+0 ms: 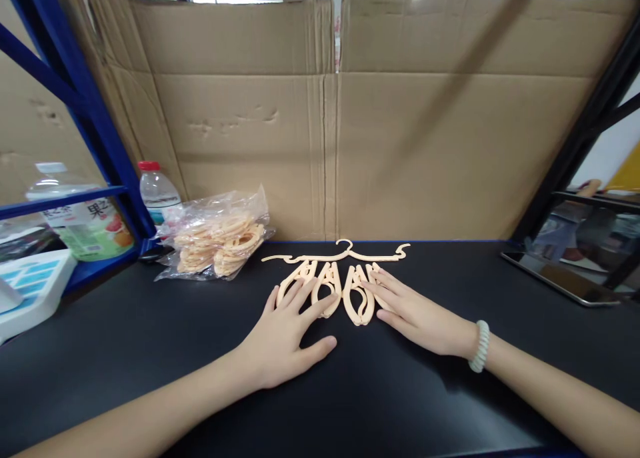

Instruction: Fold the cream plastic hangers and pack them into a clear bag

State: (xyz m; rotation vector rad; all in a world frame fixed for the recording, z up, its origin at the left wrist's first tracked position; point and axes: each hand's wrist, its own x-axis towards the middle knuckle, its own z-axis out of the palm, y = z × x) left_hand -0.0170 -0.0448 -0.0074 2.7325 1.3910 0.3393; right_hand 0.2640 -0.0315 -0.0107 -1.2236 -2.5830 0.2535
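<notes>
Several cream folding hangers lie on the black tabletop. One hanger (373, 255) is spread out with its hook toward the cardboard; the others are folded in a row in front of it. My left hand (287, 335) rests with fingers apart over the two folded hangers on the left, partly covering them; a left-hand folded hanger (336, 286) shows beside its index finger. My right hand (420, 311) lies flat with fingers stretched over the rightmost folded hanger, mostly hiding it. Just left of its fingertips is another folded hanger (359, 305). Neither hand grips anything.
A clear plastic bag (220, 235) of folded hangers sits at the back left, by a red-capped bottle (159, 191). A larger labelled bottle (90, 218) stands behind a blue frame. Cardboard (450, 125) walls the back. A dark tablet-like device (557, 278) lies at the right.
</notes>
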